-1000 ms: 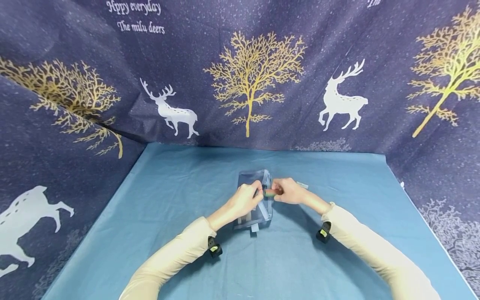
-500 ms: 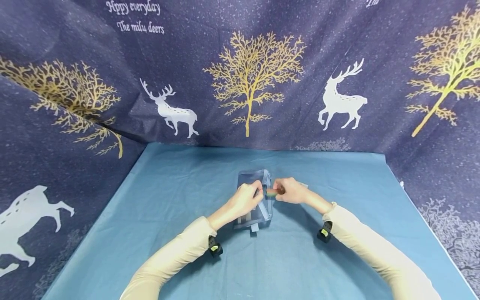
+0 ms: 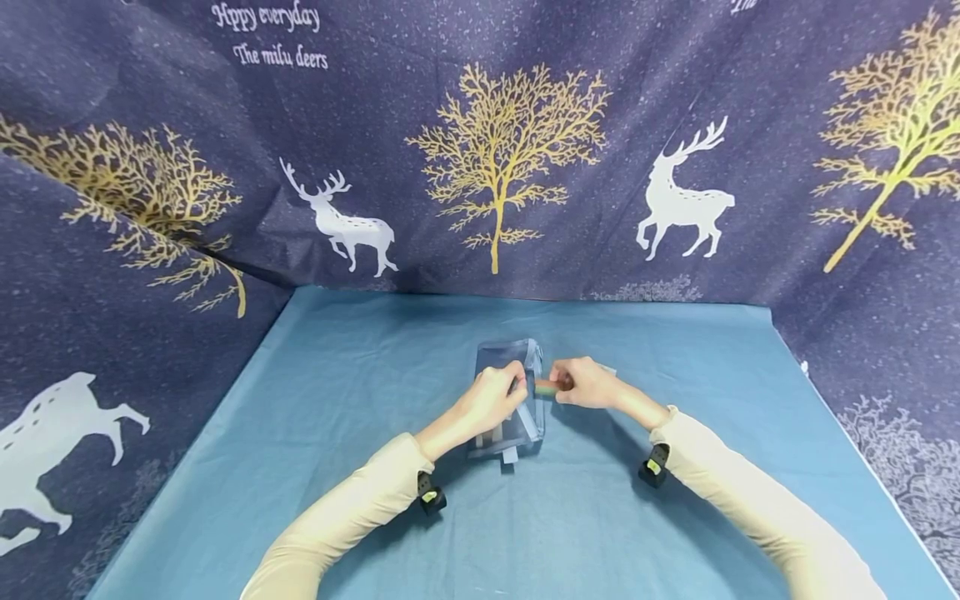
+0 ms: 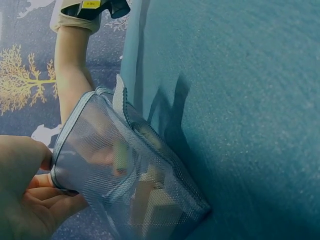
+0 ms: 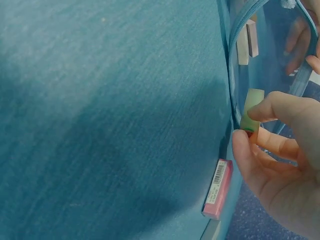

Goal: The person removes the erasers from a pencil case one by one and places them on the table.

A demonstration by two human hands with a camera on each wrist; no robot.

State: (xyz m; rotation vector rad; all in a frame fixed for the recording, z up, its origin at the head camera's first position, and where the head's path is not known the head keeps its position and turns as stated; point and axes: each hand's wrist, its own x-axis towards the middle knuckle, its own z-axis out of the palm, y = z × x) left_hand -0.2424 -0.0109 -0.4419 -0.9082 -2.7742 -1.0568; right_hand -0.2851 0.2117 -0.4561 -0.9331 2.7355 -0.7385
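Note:
A blue mesh zip pouch stands unzipped on the table, its mouth toward the right. My left hand pinches the rim between thumb and fingers and holds the mouth apart. Right at that opening, my right hand pinches a small green eraser by one end; the end within the fingers looks reddish brown. In the left wrist view the eraser shows through the mesh, so I cannot tell whether it is inside or behind. Several pale block-shaped erasers lie in the pouch.
A pink eraser with a barcode label lies on the blue tablecloth below my right hand. Beside it is the edge of another pale block. A dark curtain with deer and trees hangs behind the table.
My right hand has drifted slightly to the right with the green eraser, a little away from the left hand. The left hand and the pouch have stayed in place.

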